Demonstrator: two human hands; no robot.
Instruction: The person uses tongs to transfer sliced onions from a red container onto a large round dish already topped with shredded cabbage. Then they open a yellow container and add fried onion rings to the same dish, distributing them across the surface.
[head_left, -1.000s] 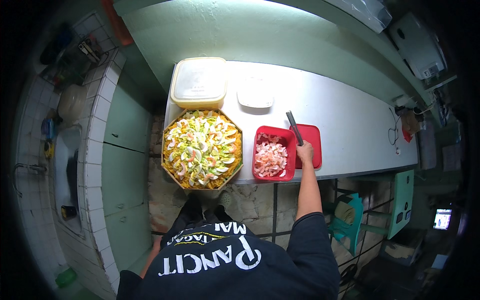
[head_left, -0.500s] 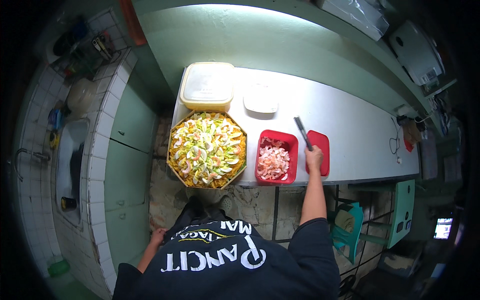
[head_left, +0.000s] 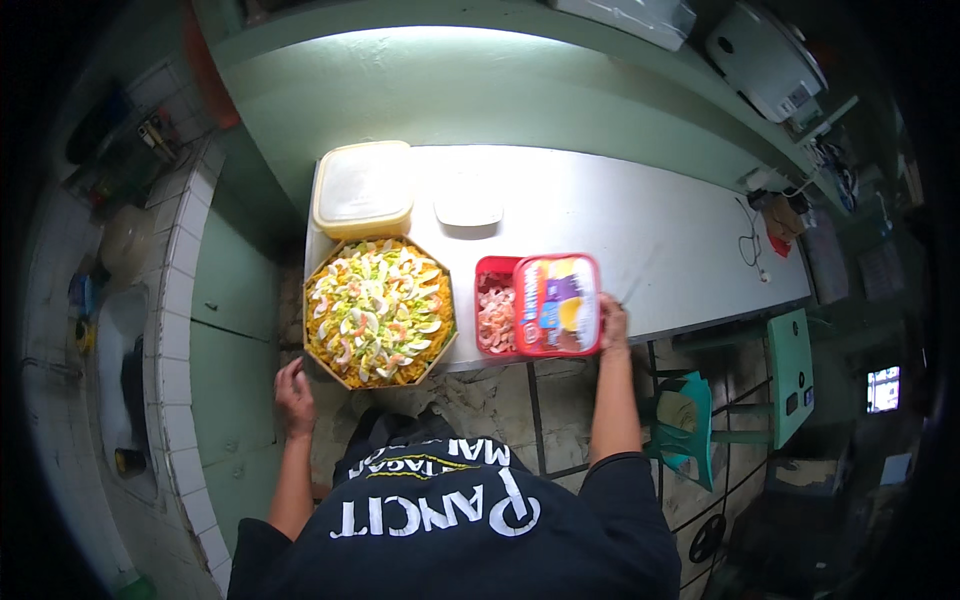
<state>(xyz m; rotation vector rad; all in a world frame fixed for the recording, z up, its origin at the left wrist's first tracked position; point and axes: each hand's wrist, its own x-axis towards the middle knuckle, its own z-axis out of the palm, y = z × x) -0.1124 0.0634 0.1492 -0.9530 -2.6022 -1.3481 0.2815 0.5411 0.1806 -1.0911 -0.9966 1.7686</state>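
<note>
My right hand [head_left: 613,325] grips the edge of a red-rimmed tub lid [head_left: 557,305] with a colourful printed top. The lid is tilted over the right part of a red plastic tub [head_left: 482,268] of peeled pink shrimp [head_left: 496,318]. A slim dark utensil, smeared by motion, juts from the same hand. My left hand [head_left: 293,397] hangs beside the near left corner of an octagonal tray [head_left: 449,315], its fingers loosely curled and apart, holding nothing. Orange noodles topped with egg slices, chopped greens and shrimp [head_left: 375,310] fill the tray.
Behind the tray a yellow lidded container [head_left: 362,190] stands against the wall, with a small white container [head_left: 468,207] to its right. The white table [head_left: 600,200] runs rightward to a cable. A tiled sink counter [head_left: 185,240] is at left; a teal chair [head_left: 685,425] stands at right.
My right hand has lifted the red lid off the table and swung it leftward over the shrimp tub. My left hand has risen from my side toward the tray. The view has shifted.
</note>
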